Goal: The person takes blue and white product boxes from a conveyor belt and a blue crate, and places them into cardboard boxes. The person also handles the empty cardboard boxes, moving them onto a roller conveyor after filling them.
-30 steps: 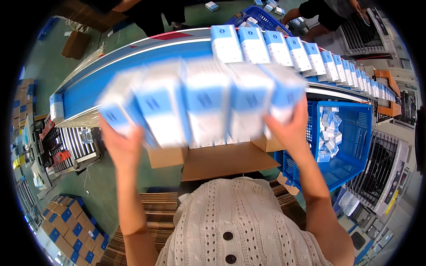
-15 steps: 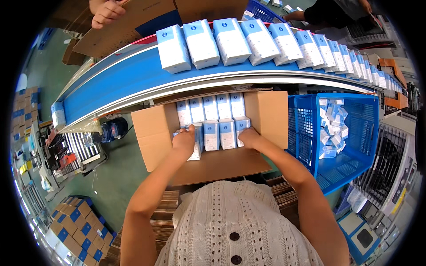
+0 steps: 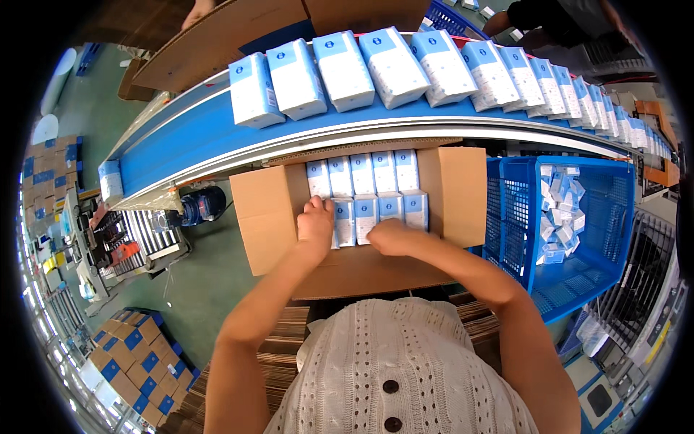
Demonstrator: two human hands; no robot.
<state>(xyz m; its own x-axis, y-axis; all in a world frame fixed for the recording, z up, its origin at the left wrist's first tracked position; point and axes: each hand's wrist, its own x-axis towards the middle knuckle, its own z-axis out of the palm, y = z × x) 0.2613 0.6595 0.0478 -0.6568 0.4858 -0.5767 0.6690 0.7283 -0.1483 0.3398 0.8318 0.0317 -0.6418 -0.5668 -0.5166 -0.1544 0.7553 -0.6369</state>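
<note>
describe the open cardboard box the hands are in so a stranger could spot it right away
Start at the curved blue conveyor belt carrying a row of white-and-blue packs. Just below its near edge sits the open cardboard box, with a blue plastic crate on its right. Unlike the crate, it is brown with flaps spread open, packs standing in neat rows, and the left hand and right hand pressing on them.

Occluded and indeterminate areas

Left hand point(image 3: 316, 224) and right hand point(image 3: 388, 236) cover the near packs in the carton point(image 3: 267, 217); fingertip contact beneath them cannot be determined.
</note>
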